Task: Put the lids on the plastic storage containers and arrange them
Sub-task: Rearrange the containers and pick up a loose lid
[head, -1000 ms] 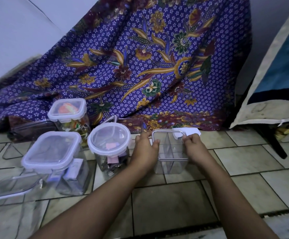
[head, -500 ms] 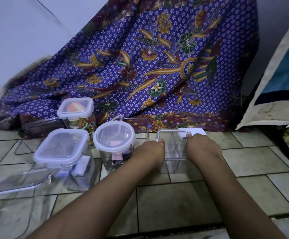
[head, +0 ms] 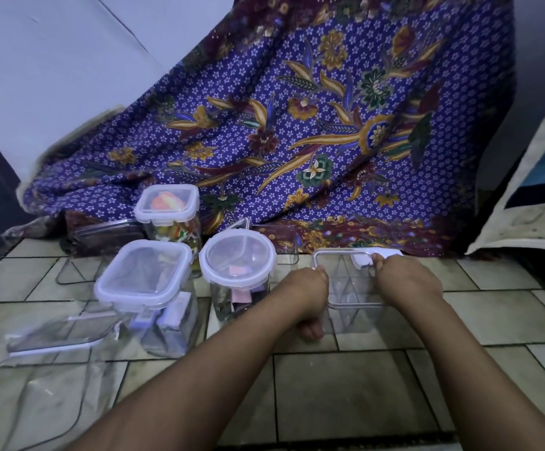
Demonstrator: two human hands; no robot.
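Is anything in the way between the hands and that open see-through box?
Nothing visible is. The left hand grips the left side of the open box, and the right hand grips its right rim. The white lid lies just behind the box, by the right hand, with nothing seen between them.

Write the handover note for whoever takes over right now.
Left hand: grips the left side of the clear square lidless plastic container.
Right hand: grips its right rim.
Done: three clear containers are lidded: the large square container, the round container and the small square container with orange contents.
Left: lid the gripped container. A white lid lies just behind it, and a clear flat lid lies on the tiled floor, far left. Then arrange all.
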